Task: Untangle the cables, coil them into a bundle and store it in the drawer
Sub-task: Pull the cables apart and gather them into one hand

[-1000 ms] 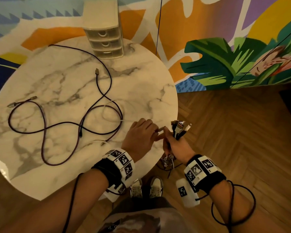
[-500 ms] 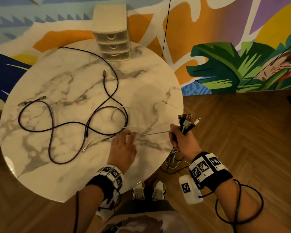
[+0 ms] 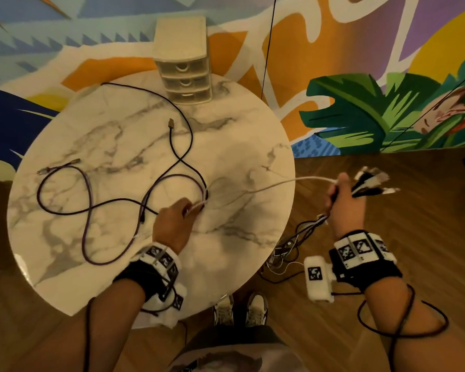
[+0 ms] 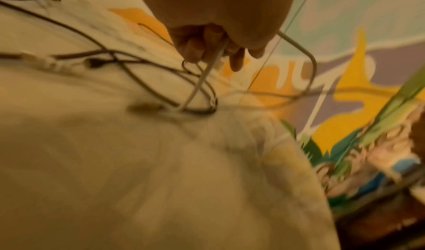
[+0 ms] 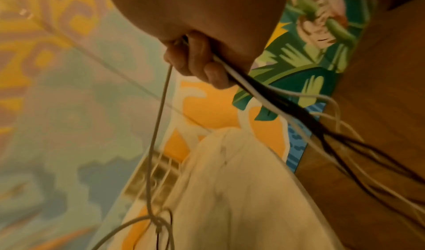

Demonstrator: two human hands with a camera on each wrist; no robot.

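Untangling step. My left hand [image 3: 173, 224] pinches the white cable [image 3: 266, 187] on the surface [image 3: 234, 146]; right hand [image 3: 342, 204] grips gathered cable ends [image 3: 371, 181] off its right edge. Next, I judge: free white from dark cables [image 3: 91, 205].

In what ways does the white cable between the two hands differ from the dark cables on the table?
The white cable is pale and thin; the dark cables are purple-black and look thicker. The white cable runs nearly straight from the left hand to the right hand, lifted over the table edge; the dark cables lie flat in crossing loops, unheld. Both still cross near the left hand.
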